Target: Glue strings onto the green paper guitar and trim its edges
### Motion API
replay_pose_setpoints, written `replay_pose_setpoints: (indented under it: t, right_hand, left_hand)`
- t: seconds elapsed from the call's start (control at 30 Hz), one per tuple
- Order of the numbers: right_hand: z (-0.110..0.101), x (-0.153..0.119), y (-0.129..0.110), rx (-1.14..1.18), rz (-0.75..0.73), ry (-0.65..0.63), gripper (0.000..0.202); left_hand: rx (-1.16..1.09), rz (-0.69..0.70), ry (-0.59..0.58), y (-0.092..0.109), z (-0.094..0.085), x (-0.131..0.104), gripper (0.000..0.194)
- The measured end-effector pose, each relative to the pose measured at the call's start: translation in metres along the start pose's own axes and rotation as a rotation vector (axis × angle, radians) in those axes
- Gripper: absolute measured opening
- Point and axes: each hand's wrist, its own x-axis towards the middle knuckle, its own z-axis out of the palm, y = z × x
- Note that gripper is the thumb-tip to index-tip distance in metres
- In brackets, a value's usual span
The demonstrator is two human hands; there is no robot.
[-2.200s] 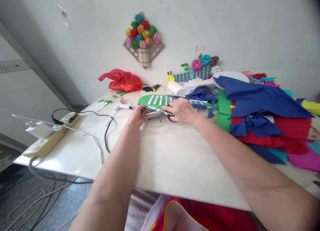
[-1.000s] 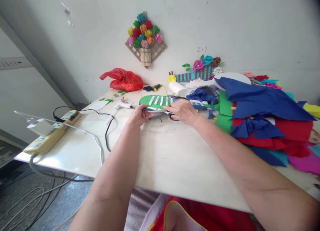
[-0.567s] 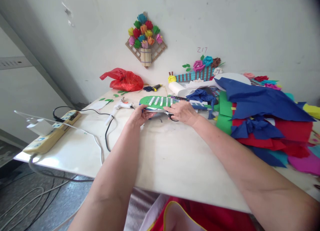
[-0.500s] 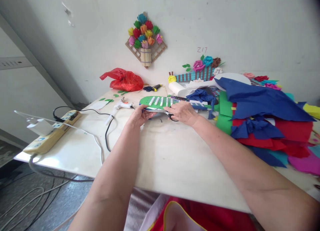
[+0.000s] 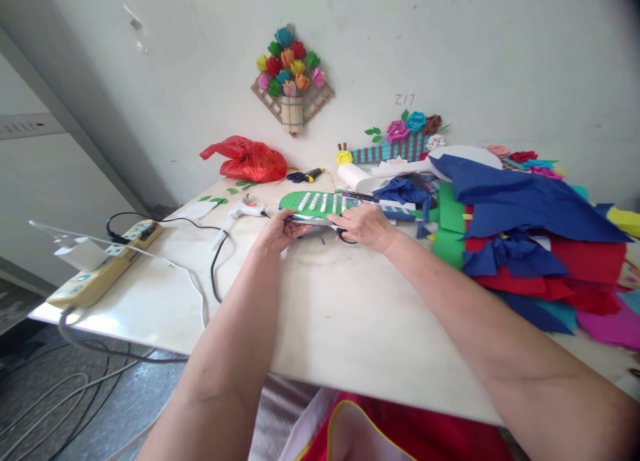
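A long green craft piece with rows of white strips and a blue edge lies across the middle of the table. My left hand grips its rounded left end, thumb on top and fingers beneath. My right hand is closed around a pair of scissors, whose black handle loop shows below the fingers. The metal blades point left along the near edge of the green piece, and I cannot tell how far apart they are. My right fingers cover part of the white strips.
Left of my hands lie a white glue gun, a power strip and loose cables. Behind are a red plastic bag and a yellow-black tool. Coloured paper sheets pile up on the right; paper flowers hang on the wall.
Hardly anything differs. The near edge of the green piece and the scissors blades have shifted slightly; both hands keep their hold.
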Motion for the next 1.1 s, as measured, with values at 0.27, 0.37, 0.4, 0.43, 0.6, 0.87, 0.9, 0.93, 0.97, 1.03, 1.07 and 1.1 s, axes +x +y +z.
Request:
replay_pose_setpoints:
  t: [0.27, 0.37, 0.4, 0.43, 0.6, 0.87, 0.9, 0.93, 0.97, 1.03, 1.07, 1.1]
  right_hand:
    - [-0.0063, 0.0006, -0.0026, 0.015, 0.013, 0.002, 0.040]
    - [-0.0071, 0.0011, -0.0036, 0.019, 0.014, -0.003, 0.042]
    - [-0.0072, 0.0012, -0.0037, 0.021, 0.013, -0.007, 0.042]
    - [-0.0072, 0.0013, -0.0036, 0.024, 0.014, -0.013, 0.042]
    - [-0.0059, 0.0015, -0.0033, 0.019, 0.020, -0.026, 0.041]
    - [-0.0030, 0.0005, -0.0038, 0.023, 0.022, -0.022, 0.043]
    - [-0.0029, 0.0004, -0.0038, 0.020, 0.022, -0.022, 0.043]
    - [-0.0030, 0.0004, -0.0038, 0.018, 0.022, -0.020, 0.043]
    - [-0.0030, 0.0003, -0.0038, 0.016, 0.021, -0.017, 0.043]
    - [-0.0032, 0.0002, -0.0037, 0.015, 0.020, -0.009, 0.044]
    - [-0.0034, 0.0002, -0.0037, 0.013, 0.018, -0.006, 0.044]
    - [-0.0037, 0.0001, -0.0037, 0.010, 0.016, -0.004, 0.045]
  left_hand:
    - [-0.005, 0.032, -0.006, -0.0025, 0.0005, 0.0010, 0.023]
    - [-0.007, 0.036, -0.001, -0.0032, 0.0018, 0.0000, 0.023]
    - [-0.010, 0.028, -0.001, -0.0032, 0.0021, -0.0003, 0.023]
    - [-0.013, 0.017, -0.001, -0.0030, 0.0022, -0.0005, 0.023]
    - [-0.019, -0.021, -0.004, -0.0020, 0.0024, -0.0001, 0.025]
    - [0.008, -0.021, -0.014, -0.0011, 0.0027, -0.0018, 0.023]
    - [0.008, -0.018, -0.015, -0.0011, 0.0025, -0.0018, 0.023]
    - [0.006, -0.015, -0.012, -0.0010, 0.0022, -0.0016, 0.023]
    - [0.003, -0.013, -0.010, -0.0010, 0.0019, -0.0013, 0.023]
    - [-0.007, -0.005, -0.006, -0.0010, 0.0016, -0.0005, 0.024]
    - [-0.013, -0.001, -0.004, -0.0009, 0.0015, -0.0003, 0.024]
    - [-0.017, 0.002, -0.001, -0.0007, 0.0015, -0.0001, 0.024]
